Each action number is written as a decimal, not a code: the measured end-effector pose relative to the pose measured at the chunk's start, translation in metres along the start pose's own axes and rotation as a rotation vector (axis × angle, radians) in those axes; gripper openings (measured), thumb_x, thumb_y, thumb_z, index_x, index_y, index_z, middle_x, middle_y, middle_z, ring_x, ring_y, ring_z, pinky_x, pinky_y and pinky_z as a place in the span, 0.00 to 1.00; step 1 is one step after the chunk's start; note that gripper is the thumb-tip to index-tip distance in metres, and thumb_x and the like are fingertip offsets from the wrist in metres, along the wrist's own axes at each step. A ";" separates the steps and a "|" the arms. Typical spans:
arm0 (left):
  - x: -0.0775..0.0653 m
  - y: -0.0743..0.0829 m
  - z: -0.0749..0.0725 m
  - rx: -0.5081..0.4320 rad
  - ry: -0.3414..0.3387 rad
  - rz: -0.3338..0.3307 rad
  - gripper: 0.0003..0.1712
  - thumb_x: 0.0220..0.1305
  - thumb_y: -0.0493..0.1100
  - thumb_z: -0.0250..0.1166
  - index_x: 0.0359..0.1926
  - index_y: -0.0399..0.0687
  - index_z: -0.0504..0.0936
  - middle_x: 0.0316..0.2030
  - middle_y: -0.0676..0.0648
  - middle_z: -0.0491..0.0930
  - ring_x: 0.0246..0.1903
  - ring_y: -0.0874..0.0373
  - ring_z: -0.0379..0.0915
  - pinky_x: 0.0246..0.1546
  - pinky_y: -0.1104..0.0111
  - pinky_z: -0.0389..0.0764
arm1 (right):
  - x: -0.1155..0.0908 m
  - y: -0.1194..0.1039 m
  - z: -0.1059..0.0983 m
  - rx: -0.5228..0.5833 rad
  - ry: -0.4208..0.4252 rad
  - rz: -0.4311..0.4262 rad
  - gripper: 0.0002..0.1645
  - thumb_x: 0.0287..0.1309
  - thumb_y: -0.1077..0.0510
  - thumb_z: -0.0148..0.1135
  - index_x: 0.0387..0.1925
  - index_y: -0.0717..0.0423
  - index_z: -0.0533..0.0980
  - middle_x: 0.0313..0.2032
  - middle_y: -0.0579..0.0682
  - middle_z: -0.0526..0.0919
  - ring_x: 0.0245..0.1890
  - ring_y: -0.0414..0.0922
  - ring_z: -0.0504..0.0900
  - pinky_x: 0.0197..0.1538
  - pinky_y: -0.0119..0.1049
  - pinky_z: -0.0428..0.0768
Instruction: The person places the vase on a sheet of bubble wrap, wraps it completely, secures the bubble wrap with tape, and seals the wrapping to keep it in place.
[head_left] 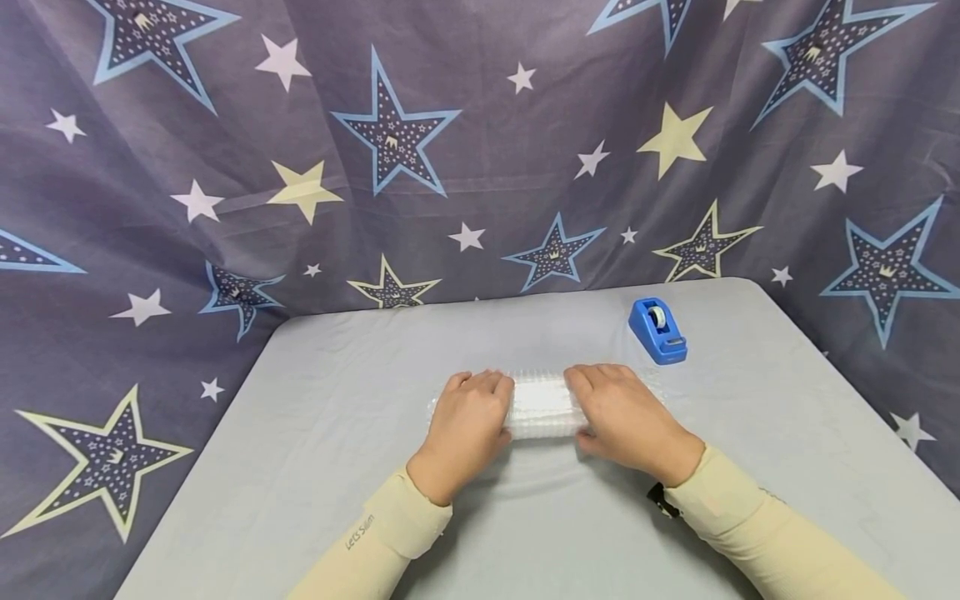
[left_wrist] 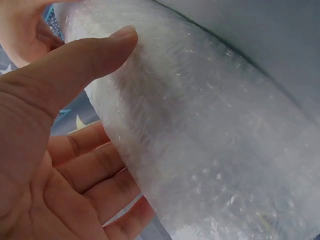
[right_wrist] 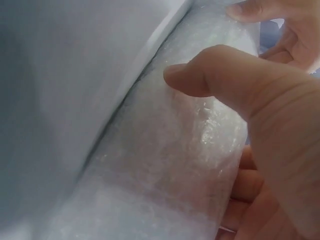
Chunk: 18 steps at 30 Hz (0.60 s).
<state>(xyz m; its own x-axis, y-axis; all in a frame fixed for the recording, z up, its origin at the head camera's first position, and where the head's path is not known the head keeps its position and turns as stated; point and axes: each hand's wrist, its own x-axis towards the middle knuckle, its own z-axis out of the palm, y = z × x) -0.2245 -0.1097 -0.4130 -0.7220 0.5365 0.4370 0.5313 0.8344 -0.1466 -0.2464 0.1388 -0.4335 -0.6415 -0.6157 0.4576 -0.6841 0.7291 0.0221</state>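
Note:
A roll of clear bubble wrap (head_left: 542, 408) lies crosswise on the table in front of me. My left hand (head_left: 468, 425) grips its left part, thumb on the near side and fingers over the far side. On the right part my right hand (head_left: 626, 417) holds it the same way. In the left wrist view the bubble wrap (left_wrist: 200, 130) bulges between thumb and fingers, its contents blurred by the plastic. The right wrist view shows the thumb laid on the wrap (right_wrist: 165, 145), with the fingers behind its far edge. Loose wrap ends stick out past both hands.
A blue tape dispenser (head_left: 658, 331) with a roll of tape stands at the back right, beyond my right hand. The table (head_left: 337, 400) has a pale grey cover. Behind and beside it hangs a dark curtain (head_left: 480, 150) printed with stars.

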 end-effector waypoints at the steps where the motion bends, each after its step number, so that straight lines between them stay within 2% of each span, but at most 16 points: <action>1: 0.000 0.000 0.000 0.005 0.004 0.000 0.29 0.36 0.42 0.84 0.43 0.44 0.81 0.45 0.47 0.87 0.50 0.52 0.84 0.54 0.53 0.79 | 0.000 0.000 0.000 -0.002 -0.002 0.002 0.42 0.31 0.52 0.78 0.53 0.61 0.74 0.46 0.54 0.84 0.48 0.54 0.84 0.56 0.52 0.79; 11: 0.001 -0.002 0.003 -0.001 -0.006 -0.013 0.29 0.36 0.42 0.81 0.44 0.44 0.82 0.46 0.46 0.87 0.50 0.52 0.84 0.54 0.50 0.78 | 0.000 0.002 0.001 0.019 -0.030 0.023 0.46 0.33 0.51 0.81 0.57 0.61 0.73 0.51 0.56 0.84 0.52 0.56 0.83 0.57 0.53 0.79; 18: 0.001 -0.001 0.003 0.017 -0.010 -0.017 0.33 0.36 0.44 0.83 0.48 0.43 0.82 0.48 0.46 0.87 0.52 0.52 0.84 0.56 0.49 0.78 | 0.000 0.002 0.003 0.023 -0.034 0.032 0.49 0.32 0.50 0.83 0.59 0.61 0.73 0.53 0.57 0.83 0.54 0.57 0.82 0.59 0.54 0.78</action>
<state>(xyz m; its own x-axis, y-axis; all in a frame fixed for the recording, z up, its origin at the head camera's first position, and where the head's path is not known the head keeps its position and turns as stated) -0.2270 -0.1100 -0.4151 -0.7351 0.5238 0.4305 0.5119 0.8451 -0.1542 -0.2487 0.1398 -0.4358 -0.6742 -0.6022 0.4275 -0.6706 0.7417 -0.0128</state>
